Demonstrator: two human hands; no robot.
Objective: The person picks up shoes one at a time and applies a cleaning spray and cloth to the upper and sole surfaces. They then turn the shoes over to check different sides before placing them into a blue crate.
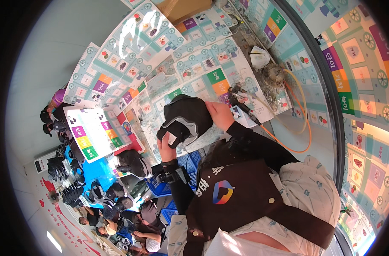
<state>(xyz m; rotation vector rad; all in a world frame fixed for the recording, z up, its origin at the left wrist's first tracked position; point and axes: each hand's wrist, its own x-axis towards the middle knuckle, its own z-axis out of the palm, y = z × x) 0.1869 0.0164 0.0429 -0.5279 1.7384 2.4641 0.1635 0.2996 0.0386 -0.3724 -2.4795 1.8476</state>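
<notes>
I look down through the left head-worn fisheye. Dark brown cloth apron (245, 183) fills the near foreground; bare left hand (166, 149) and bare right hand (221, 116) sit close, mid-view. Black frame bar (339, 141) bows at right; white-topped co-worker (152, 244) shows far off, lower left.

Around the black cap (187, 112) I see lettered boards (88, 134); below it, white lettering (202, 184) on a brown apron (245, 198).
</notes>
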